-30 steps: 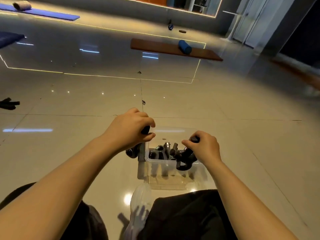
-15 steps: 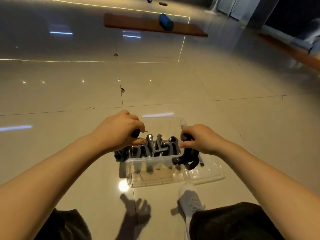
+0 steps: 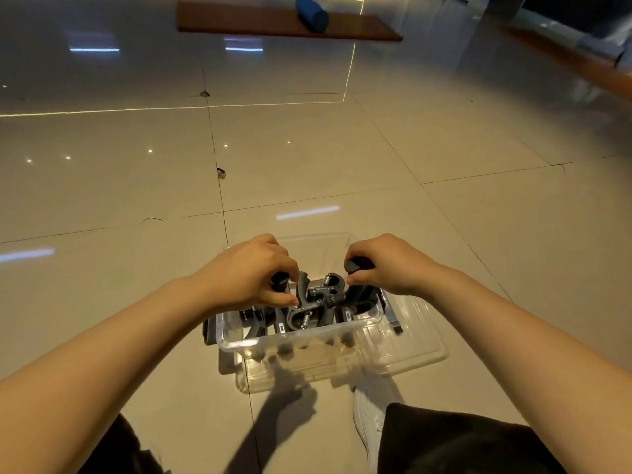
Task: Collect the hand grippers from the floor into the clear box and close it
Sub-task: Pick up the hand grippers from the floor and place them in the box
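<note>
Here, at the lower centre of the frame, the clear box (image 3: 301, 340) stands on the floor (image 3: 342, 159), with hand grippers (image 3: 318, 299) heaped inside. The left hand (image 3: 246, 278) has its fingers (image 3: 285, 260) curled round a black gripper handle (image 3: 279, 280) at the box's left side. The right hand (image 3: 383, 265) clenches another black handle (image 3: 355, 265) over the right side. The clear lid (image 3: 410, 340) lies just right of the box.
</note>
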Available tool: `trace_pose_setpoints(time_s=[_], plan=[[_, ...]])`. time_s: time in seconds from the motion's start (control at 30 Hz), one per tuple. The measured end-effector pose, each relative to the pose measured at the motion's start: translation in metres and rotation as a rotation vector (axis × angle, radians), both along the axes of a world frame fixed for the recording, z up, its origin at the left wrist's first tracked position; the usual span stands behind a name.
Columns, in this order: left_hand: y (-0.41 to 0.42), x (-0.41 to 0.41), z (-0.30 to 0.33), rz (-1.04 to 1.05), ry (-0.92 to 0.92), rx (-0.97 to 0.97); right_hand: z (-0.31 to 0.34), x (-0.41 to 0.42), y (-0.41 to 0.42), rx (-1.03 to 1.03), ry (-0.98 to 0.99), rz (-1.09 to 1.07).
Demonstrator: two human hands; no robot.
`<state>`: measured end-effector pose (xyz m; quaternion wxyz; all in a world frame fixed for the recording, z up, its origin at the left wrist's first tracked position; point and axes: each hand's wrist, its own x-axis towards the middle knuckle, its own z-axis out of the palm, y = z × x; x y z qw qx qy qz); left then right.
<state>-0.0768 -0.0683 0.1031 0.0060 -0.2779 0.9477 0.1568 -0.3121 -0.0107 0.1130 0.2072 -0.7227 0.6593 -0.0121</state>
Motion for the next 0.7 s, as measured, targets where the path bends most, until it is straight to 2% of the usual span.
trace_pose_setpoints(time_s=[0.1,0.23,0.33,0.43,0.53,0.6,0.7], plan=[[-0.011,-0.004,-0.007,0.006,0.063,-0.013,-0.013,-0.008,-0.017,-0.066,0.098,0.011],[-0.024,-0.007,-0.029,0.007,0.157,0.026,-0.055,-0.021,-0.046,-0.171,0.39,0.165],[-0.026,-0.006,-0.056,-0.089,0.221,-0.001,-0.093,-0.024,-0.066,-0.304,0.439,0.2],[-0.027,0.003,-0.087,-0.022,0.316,0.012,-0.135,-0.023,-0.076,-0.372,0.514,0.262],[-0.025,0.01,-0.12,-0.019,0.391,-0.12,-0.174,-0.024,-0.07,-0.463,0.511,0.309],[-0.023,0.012,-0.143,-0.003,0.448,-0.199,-0.2,-0.025,-0.055,-0.431,0.477,0.377],[-0.015,0.012,-0.173,0.064,0.536,-0.274,-0.214,-0.028,-0.042,-0.215,0.442,0.472]])
